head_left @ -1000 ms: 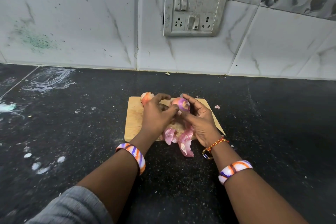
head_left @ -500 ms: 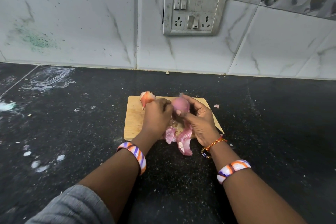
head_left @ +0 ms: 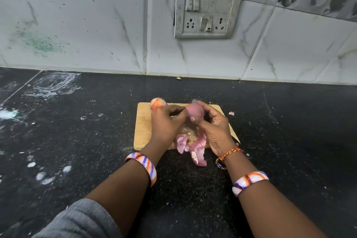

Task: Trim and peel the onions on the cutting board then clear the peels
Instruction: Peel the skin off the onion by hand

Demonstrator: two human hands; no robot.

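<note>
On the black counter (head_left: 77, 141) in front of us lies a wooden board (head_left: 144, 127), the one thing here that carries anything. On it we see a heap of pink peels (head_left: 193, 147) at its near edge, some of them spilling over that edge onto the counter, and an unpeeled onion (head_left: 158, 103) at its far left corner, orange-red with pale patches and dry skin on it. A second onion (head_left: 195, 111) is held above the far middle of the board, between our two hands; it is smooth, rounded and pinkish-purple, with its papery outer skin off on the side we can see. Our right hand (head_left: 216, 127) grasps it, fingers curled over its far side and the thumb pressed against its near side. Our left hand (head_left: 166, 123) is beside it on the left, fingers bent with their tips at the onion's left flank; we cannot tell whether they pinch a bit of skin or only touch it. A small pink scrap (head_left: 231, 113) lies on the counter just off the board's right edge. Each of our wrists wears an orange, white and purple bangle (head_left: 146, 164), and the right wrist also has a red and yellow thread (head_left: 229, 152). Behind the counter stands a tiled wall (head_left: 77, 25) with a grubby switch plate (head_left: 207, 11).
</note>
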